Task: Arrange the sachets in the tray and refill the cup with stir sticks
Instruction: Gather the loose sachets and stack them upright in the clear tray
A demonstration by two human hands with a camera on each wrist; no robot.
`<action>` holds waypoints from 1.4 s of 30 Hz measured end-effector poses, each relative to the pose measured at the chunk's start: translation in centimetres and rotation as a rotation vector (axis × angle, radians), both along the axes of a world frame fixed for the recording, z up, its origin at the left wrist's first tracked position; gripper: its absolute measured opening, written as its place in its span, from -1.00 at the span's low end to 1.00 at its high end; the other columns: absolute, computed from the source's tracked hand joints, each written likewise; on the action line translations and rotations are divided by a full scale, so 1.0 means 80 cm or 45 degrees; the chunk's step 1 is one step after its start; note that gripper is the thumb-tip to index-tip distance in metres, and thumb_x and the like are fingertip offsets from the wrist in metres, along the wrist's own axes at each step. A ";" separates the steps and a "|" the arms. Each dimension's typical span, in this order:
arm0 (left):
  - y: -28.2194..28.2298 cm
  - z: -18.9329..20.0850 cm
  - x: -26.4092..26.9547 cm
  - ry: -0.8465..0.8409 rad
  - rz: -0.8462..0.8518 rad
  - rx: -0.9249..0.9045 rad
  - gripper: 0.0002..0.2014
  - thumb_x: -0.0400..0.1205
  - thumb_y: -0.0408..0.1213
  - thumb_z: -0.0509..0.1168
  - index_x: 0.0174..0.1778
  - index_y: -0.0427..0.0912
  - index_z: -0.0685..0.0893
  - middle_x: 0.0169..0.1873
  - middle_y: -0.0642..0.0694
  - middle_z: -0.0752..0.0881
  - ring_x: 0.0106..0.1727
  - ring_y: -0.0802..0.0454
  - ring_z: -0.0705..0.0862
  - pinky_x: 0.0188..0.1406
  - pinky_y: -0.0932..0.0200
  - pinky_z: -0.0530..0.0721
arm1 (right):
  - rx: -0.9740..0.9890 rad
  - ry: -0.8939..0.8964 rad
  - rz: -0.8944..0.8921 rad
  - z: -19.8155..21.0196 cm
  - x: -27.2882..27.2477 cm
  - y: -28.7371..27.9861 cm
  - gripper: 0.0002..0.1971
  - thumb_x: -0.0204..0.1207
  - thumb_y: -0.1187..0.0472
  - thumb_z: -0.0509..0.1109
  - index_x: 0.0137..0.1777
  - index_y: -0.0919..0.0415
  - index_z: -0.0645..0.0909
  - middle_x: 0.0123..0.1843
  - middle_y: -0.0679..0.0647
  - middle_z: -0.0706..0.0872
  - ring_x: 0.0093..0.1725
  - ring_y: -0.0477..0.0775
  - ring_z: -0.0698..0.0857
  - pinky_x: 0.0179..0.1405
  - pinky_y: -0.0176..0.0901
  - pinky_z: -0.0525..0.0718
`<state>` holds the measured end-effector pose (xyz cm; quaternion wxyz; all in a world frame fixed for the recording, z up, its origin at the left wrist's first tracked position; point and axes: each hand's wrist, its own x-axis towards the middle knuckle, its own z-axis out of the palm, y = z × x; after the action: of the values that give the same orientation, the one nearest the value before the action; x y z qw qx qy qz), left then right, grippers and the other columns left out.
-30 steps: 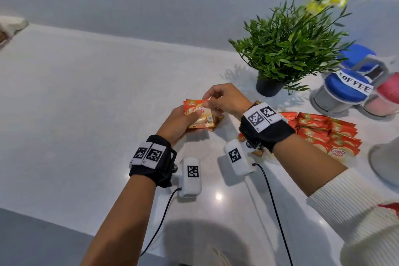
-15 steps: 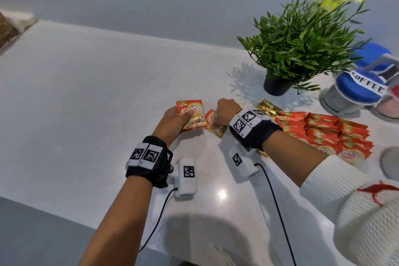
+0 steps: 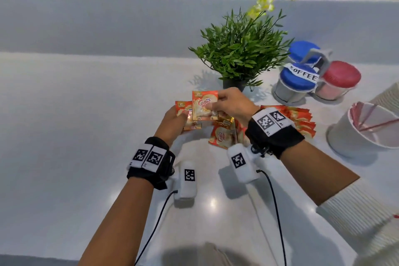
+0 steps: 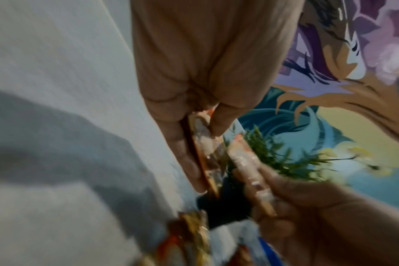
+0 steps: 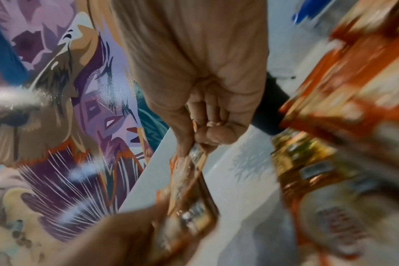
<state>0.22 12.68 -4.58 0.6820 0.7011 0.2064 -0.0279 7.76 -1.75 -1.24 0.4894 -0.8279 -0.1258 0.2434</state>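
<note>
Fingers and thumb of my right hand (image 3: 232,106) pinch one orange creamer sachet (image 3: 204,106) by its right edge, holding it upright above the white counter (image 3: 86,114). My left hand (image 3: 172,124) grips a small stack of sachets (image 3: 186,117) between thumb on top and fingers underneath; the pinched sachet overlaps that stack, so I judge I am adding it to the bundle. Just below and right of my hands, loose sachets (image 3: 223,134) lie jumbled on the counter, and behind my right wrist a fanned row of sachets (image 3: 302,119) lies flat. I see no tray in any view, so where the bundle must go I cannot tell. What could go wrong: the foil packets look slick and my hold is only at their edges, so the stack could fan out or slide from my left hand when the new one lands on it; my right forearm also hangs over the fanned row and could sweep it out of order. To the far right stands a white paper cup (image 3: 345,147) holding a few thin red stir sticks (image 3: 371,124), far from full. Behind it, lidded jars (image 3: 295,84), one labelled coffee, sit beside a potted plant (image 3: 239,54); their contents are hidden.
</note>
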 end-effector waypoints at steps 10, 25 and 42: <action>-0.122 0.023 0.030 0.007 -0.469 0.007 -0.57 0.69 -0.33 0.16 0.50 -0.12 0.31 0.35 -0.22 0.56 0.33 -0.17 0.58 0.17 0.02 0.65 | 0.039 0.080 -0.209 0.006 -0.023 -0.113 -0.95 0.47 0.42 0.42 -0.10 0.38 0.62 -0.30 0.25 0.65 -0.39 0.11 0.58 -0.37 -0.16 0.59; -0.237 0.023 0.044 -0.109 -0.751 0.783 -0.87 0.62 -0.44 0.22 0.06 -0.25 0.56 -0.08 -0.18 0.62 -0.03 -0.06 0.58 -0.16 0.20 0.50 | -0.252 -0.253 -0.337 0.010 -0.028 -0.262 -0.73 0.42 0.35 0.48 -0.30 0.06 0.45 -0.25 0.03 0.67 -0.36 -0.02 0.66 -0.38 -0.32 0.63; -0.254 -0.012 0.028 -0.021 -1.074 1.530 -0.77 0.60 -0.51 0.16 0.10 -0.30 0.65 0.09 -0.26 0.63 0.11 -0.25 0.63 -0.05 0.04 0.54 | -0.678 -0.454 -0.033 -0.029 -0.021 -0.262 -0.78 0.45 0.36 0.42 0.09 0.33 0.62 0.17 0.23 0.73 0.19 0.25 0.65 0.05 -0.17 0.49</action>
<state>2.44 -7.67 -5.51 0.1128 0.9740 -0.1064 -0.1650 6.08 -22.67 -3.53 0.2288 -0.9581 -0.1308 0.1124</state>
